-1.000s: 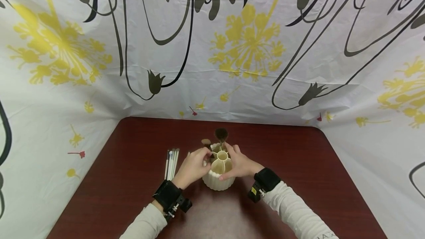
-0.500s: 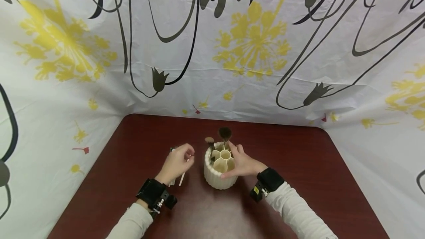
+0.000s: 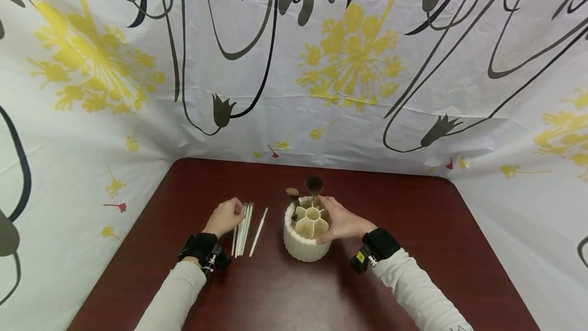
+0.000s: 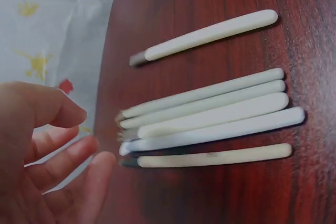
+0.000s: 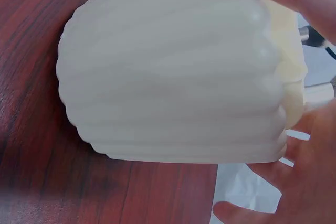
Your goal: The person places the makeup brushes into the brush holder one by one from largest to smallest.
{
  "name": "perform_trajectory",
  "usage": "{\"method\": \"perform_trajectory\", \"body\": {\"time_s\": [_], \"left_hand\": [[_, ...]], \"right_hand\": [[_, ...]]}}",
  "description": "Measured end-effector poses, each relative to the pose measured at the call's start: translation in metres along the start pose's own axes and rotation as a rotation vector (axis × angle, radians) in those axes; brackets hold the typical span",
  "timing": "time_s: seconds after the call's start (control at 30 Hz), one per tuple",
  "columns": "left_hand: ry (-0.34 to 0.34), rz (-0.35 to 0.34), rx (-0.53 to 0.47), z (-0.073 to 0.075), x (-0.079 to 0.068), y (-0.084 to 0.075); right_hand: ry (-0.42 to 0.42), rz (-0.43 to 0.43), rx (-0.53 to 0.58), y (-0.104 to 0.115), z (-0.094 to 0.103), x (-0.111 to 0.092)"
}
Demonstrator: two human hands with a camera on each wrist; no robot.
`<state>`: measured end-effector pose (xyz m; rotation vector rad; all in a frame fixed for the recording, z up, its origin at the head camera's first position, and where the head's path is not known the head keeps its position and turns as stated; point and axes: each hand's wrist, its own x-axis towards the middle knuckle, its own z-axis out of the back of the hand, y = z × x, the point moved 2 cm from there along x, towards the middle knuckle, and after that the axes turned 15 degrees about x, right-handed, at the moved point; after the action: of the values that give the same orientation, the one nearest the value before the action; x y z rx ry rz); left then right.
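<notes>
A white ribbed brush holder (image 3: 304,246) with petal-shaped compartments stands upright on the table. My right hand (image 3: 342,221) grips its rim from the right, thumb at the near side and fingers at the far side. A makeup brush with a wide dark head (image 3: 314,184) and a smaller brown-tipped brush (image 3: 293,193) rise from its compartments. My left hand (image 3: 225,217) holds nothing, fingers loosely bent beside the bristle ends of several white-handled brushes (image 4: 210,114) lying side by side. One more white-handled brush (image 3: 259,232) lies apart, between that row and the holder.
The dark red wooden table (image 3: 390,203) has rounded far corners. A white cloth (image 3: 285,80) printed with flowers hangs behind it and along both sides. Both wrists wear black camera bands.
My left hand has moved from the holder's left side leftward to the loose brushes on the table. The right hand has stayed on the holder's rim.
</notes>
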<state>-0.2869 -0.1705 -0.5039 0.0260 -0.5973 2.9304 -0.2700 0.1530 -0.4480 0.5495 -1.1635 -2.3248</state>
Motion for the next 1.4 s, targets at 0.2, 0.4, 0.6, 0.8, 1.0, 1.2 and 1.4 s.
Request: {"method": "perform_trajectory", "body": {"time_s": [0.2,0.4,0.6,0.8,1.0,1.2,1.4], "left_hand": [[0.015,0.100,-0.008,-0.009,0.000,0.014],[0.032,0.137,0.001,-0.012,0.002,0.021],[0.089,0.166,-0.001,-0.014,0.001,0.022],[0.102,0.161,-0.003,-0.014,0.001,0.018],[0.067,0.109,0.011,-0.018,0.006,0.015],[0.059,0.099,0.024,-0.023,0.009,0.012],[0.064,0.097,0.034,-0.027,0.012,0.007]], "right_hand": [[-0.044,0.011,-0.002,-0.005,-0.001,-0.003],[-0.117,0.032,0.044,-0.010,-0.005,-0.004],[-0.226,-0.029,0.025,-0.017,-0.012,-0.002],[-0.172,-0.032,0.098,-0.018,-0.012,-0.005],[-0.043,0.019,0.099,-0.018,-0.006,-0.007],[-0.003,0.024,0.119,-0.020,-0.006,-0.007],[-0.007,0.007,0.126,-0.020,-0.006,-0.007]]}}
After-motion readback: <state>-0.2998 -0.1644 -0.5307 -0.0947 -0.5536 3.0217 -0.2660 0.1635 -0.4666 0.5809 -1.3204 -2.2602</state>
